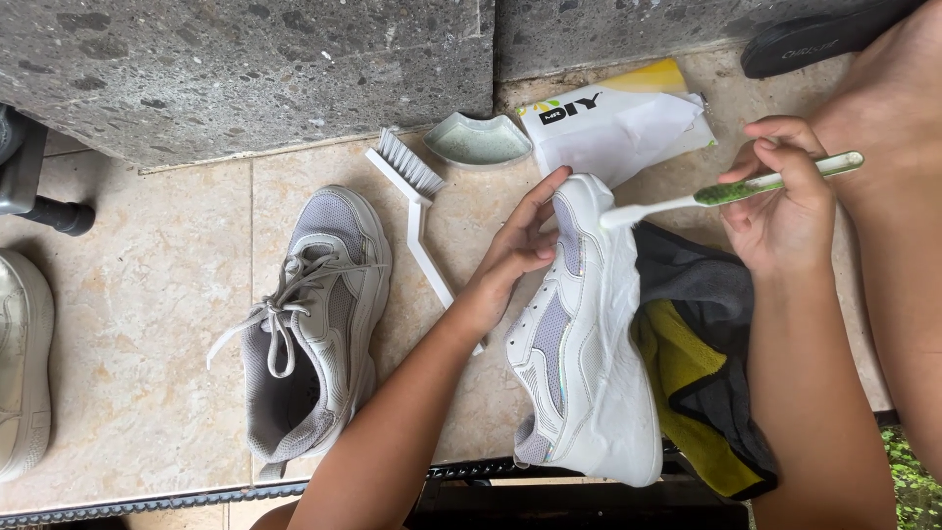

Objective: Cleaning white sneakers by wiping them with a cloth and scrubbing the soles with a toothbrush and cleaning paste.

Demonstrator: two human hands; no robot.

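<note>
Two sneakers lie in full view: a worn grey sneaker (306,329) flat on the tiled floor (147,324), laces loose, and a white sneaker (584,339) held up on its side just right of it. The edge of a third, pale shoe (22,363) shows at the far left, and a dark sandal (824,34) lies at the top right. There are two brushes: a white scrubbing brush (417,211) on the tiles between the two sneakers, and a toothbrush (731,191) with a green and white handle. The left hand (515,250) is closed around the white sneaker's upper end, fingers spread over it. The right hand (780,201) is clamped on the toothbrush handle, its bristled tip touching the sneaker's sole edge near the top. The white sneaker's long axis runs near vertical in the picture, tilted slightly; I cannot tell which end is the toe. A grey and yellow cloth (702,373) lies beneath it. One small pale green dish (479,142) and one white and yellow bag (618,118) sit by the stone wall (245,69).
</note>
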